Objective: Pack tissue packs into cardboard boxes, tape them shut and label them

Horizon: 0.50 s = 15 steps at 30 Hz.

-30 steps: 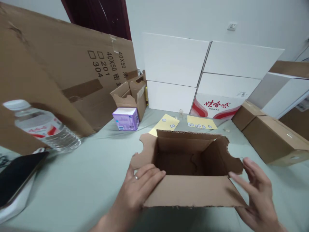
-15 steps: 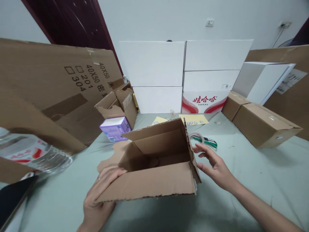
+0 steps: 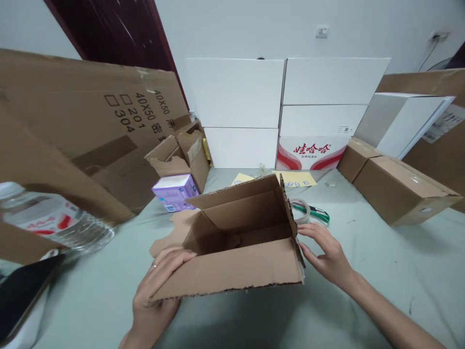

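Note:
A small open cardboard box (image 3: pixel 236 266) with torn flap edges sits on the pale green table (image 3: pixel 363 271), tipped a little toward me. My left hand (image 3: pixel 160 281) grips its near left corner, fingers curled over the front flap. My right hand (image 3: pixel 325 254) rests against the box's right side wall, fingers bent and touching the cardboard. The inside of the box looks empty. A roll of clear tape (image 3: pixel 301 209) and a green utility knife (image 3: pixel 314 212) lie just beyond my right hand.
A large flattened carton (image 3: pixel 90 126) leans at the left, with a water bottle (image 3: pixel 54 223) and a dark phone (image 3: pixel 25 291) below it. A purple packet (image 3: pixel 175 191) and a small open box (image 3: pixel 181 155) stand behind. White boxes (image 3: pixel 283 106) line the wall; brown cartons (image 3: pixel 395 184) sit right.
The box has been turned and tipped, its right flap now upright. My right hand moved from the front right corner to the right wall. The view shifted, showing the tape and knife.

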Available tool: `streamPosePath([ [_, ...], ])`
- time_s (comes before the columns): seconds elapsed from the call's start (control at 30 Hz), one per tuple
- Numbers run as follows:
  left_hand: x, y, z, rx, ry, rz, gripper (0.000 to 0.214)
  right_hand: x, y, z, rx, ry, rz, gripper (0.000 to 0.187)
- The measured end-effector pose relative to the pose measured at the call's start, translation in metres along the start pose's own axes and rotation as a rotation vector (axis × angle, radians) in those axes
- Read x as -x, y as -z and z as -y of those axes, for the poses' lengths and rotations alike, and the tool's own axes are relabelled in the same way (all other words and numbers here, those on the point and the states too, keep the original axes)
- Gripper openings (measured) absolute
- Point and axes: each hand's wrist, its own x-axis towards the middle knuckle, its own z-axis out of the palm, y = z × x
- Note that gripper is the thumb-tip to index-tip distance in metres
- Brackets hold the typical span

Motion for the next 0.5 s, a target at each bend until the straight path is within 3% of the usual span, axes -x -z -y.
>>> streamPosePath([
  [0.3, -0.0002, 0.0006, -0.0037, -0.020, 0.013, -0.009, 0.025, -0.0054, -0.0034, 0.0024, 0.063, 0.079, -0.048, 0.018],
  [0.5, -0.0038, 0.0012, -0.0084, -0.056, 0.014, -0.015, 0.024, -0.0060, -0.0047, 0.0091, 0.063, 0.036, -0.059, 0.018],
])
